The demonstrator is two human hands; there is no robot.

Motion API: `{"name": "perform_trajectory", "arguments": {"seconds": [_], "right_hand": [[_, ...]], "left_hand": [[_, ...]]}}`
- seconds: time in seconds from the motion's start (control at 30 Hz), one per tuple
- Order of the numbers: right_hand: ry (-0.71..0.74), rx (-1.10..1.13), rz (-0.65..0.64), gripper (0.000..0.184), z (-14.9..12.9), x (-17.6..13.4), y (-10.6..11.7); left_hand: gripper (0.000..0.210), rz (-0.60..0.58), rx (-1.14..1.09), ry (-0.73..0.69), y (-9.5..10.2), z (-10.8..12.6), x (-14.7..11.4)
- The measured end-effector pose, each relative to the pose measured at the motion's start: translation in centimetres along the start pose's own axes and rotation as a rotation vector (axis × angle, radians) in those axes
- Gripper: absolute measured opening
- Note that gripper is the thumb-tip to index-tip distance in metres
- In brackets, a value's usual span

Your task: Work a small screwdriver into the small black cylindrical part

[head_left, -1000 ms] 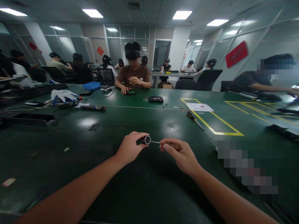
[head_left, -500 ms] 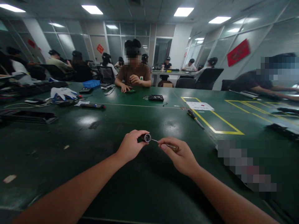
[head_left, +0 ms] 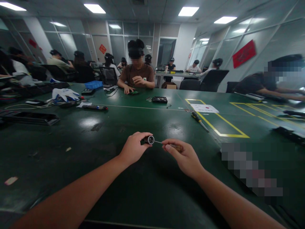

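Note:
Between the thumb and fingers of my left hand (head_left: 133, 149) is a short dark cylinder (head_left: 150, 140) with a silvery ring at its open end, which faces me. What lies inside the ring is too small to make out. My right hand (head_left: 184, 156) is closed round the amber handle of a thin screwdriver (head_left: 176, 147). Its slim metal shaft points left, and the tip reaches the rim of the cylinder; whether it goes inside I cannot tell. Both hands are held above the green table (head_left: 143, 197).
A yellow-and-black screwdriver (head_left: 200, 121) lies ahead on the right, beside a white paper (head_left: 204, 108) and yellow tape. White gloves (head_left: 64, 94), a blue tray (head_left: 93, 85) and a black device (head_left: 159, 100) are farther off. A co-worker (head_left: 136, 74) sits opposite. A blurred-out item lies at right.
Hardly anything differs. Both hands, the cylinder and the screwdriver keep their places, with only a slight shift of the whole view.

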State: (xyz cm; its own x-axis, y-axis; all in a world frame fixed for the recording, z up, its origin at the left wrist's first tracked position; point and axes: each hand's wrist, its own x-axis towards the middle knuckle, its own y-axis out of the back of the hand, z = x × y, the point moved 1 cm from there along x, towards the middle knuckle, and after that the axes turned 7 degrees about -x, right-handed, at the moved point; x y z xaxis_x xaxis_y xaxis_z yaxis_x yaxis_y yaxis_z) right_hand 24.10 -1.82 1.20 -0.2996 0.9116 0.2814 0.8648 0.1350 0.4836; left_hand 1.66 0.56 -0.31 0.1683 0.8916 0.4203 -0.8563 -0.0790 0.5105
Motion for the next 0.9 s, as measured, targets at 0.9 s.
{"name": "perform_trajectory", "arguments": {"seconds": [0.9], "right_hand": [[-0.062,0.423,0.062,0.022,0.7,0.3,-0.1]], "left_hand": [[0.039,0.019,0.065,-0.111,0.3,0.4,-0.1]]}}
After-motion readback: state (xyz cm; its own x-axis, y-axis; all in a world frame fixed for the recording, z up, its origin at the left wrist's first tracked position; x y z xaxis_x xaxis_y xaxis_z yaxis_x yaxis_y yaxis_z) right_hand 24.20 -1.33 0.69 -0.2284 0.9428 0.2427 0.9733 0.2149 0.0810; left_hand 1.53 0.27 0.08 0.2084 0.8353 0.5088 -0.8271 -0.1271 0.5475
